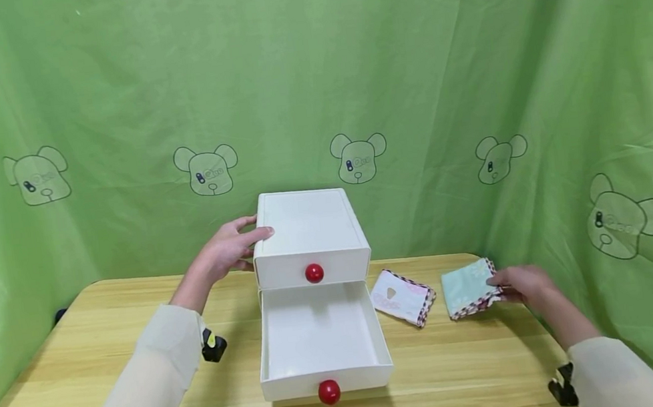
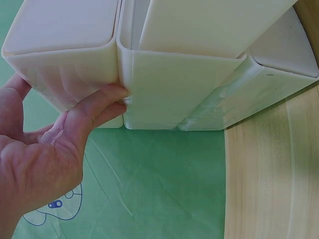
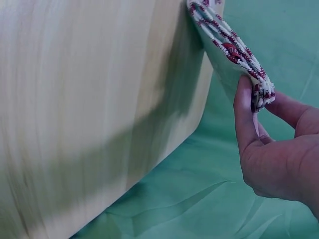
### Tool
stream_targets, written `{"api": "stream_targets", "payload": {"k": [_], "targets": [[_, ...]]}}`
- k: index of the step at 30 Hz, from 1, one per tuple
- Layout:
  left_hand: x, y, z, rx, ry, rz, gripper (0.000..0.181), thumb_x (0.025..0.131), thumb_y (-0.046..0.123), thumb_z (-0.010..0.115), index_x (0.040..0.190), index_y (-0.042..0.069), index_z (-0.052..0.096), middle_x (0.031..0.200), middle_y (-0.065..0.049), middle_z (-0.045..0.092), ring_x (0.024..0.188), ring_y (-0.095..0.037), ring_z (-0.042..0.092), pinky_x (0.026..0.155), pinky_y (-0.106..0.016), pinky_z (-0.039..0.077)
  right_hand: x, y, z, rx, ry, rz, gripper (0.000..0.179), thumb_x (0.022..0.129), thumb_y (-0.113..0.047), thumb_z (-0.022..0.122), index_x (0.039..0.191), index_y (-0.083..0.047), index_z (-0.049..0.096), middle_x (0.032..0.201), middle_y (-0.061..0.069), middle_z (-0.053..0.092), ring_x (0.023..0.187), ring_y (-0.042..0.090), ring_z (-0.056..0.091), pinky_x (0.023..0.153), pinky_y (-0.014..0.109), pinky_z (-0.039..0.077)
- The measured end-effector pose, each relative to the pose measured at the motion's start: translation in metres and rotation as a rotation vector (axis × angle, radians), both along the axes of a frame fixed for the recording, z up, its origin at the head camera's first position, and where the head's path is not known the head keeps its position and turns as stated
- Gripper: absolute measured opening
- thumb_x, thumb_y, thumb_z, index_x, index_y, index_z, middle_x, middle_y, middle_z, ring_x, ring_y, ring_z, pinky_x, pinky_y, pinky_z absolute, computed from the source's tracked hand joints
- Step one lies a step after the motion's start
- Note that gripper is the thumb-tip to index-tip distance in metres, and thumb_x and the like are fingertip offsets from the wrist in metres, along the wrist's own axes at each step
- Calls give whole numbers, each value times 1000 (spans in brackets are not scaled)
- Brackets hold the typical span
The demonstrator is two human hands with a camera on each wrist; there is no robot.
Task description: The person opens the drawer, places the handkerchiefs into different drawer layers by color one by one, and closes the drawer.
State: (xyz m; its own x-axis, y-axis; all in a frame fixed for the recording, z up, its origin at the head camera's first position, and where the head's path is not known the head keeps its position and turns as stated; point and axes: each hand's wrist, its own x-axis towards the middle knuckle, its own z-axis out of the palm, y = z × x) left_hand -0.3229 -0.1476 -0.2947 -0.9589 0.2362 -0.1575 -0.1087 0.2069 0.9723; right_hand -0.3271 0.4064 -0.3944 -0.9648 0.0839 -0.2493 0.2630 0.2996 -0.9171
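A small white drawer cabinet [image 1: 309, 222] with red ball knobs stands on the table. Its lower drawer [image 1: 318, 339] is pulled out, with a bare floor. My left hand [image 1: 229, 248] rests against the cabinet's left side, thumb on the top; in the left wrist view its fingers [image 2: 102, 102] touch the side wall. On the right, my right hand [image 1: 520, 285] pinches the edge of a folded light-blue handkerchief [image 1: 466, 287] with checked trim. The right wrist view shows its stacked layers between thumb and fingers, raised off the table.
A folded white handkerchief [image 1: 400, 296] with checked trim lies right of the cabinet. The wooden table [image 1: 91, 364] carries everything, and a green curtain [image 1: 410, 86] with bear-head prints hangs behind and at both sides.
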Motion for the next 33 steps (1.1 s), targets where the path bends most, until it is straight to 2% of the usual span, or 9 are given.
{"api": "stream_targets", "payload": {"k": [4, 11, 15, 18, 22, 33], "targets": [[5, 1, 4, 2, 4, -1, 78, 93, 26, 61, 153, 11, 13, 126, -22, 55, 92, -27, 64, 83, -42, 56, 1, -3, 7, -20, 12, 28, 7, 85, -3, 65, 90, 2, 65, 76, 0, 66, 68, 13, 65, 70, 27, 59], [3, 0, 3, 1, 7, -1, 78, 93, 26, 61, 153, 12, 14, 125, -22, 55, 90, -26, 64, 81, -42, 57, 3, -10, 18, 7, 26, 60, 20, 87, -6, 65, 101, 7, 60, 79, 2, 66, 71, 15, 66, 73, 29, 59], [-10, -3, -11, 8, 14, 9, 82, 91, 31, 65, 153, 15, 15, 124, -20, 56, 91, -27, 64, 79, -41, 58, 3, -15, 23, 13, 32, 77, 35, 88, -6, 63, 114, 14, 53, 81, 2, 66, 71, 15, 66, 72, 29, 59], [-20, -5, -20, 16, 20, 17, 85, 88, 35, 67, 153, 17, 16, 121, -19, 58, 92, -28, 65, 78, -41, 58, 4, -19, 27, 10, 29, 97, 53, 89, -6, 62, 129, 19, 39, 85, 2, 65, 74, 15, 65, 73, 29, 59], [-19, -5, -20, 16, 20, 25, 86, 87, 35, 69, 153, 17, 17, 119, -18, 59, 93, -30, 65, 77, -42, 58, 7, -26, 34, 2, 21, 117, 67, 89, -7, 62, 139, 19, 25, 89, 4, 65, 77, 15, 65, 76, 29, 58], [-21, -7, -21, 10, 26, 15, 86, 87, 35, 68, 153, 17, 15, 122, -18, 58, 95, -29, 64, 78, -41, 58, 20, -49, 54, -3, 70, 156, 67, 89, -9, 63, 139, 18, 27, 100, 9, 64, 81, 16, 66, 81, 31, 57]]}}
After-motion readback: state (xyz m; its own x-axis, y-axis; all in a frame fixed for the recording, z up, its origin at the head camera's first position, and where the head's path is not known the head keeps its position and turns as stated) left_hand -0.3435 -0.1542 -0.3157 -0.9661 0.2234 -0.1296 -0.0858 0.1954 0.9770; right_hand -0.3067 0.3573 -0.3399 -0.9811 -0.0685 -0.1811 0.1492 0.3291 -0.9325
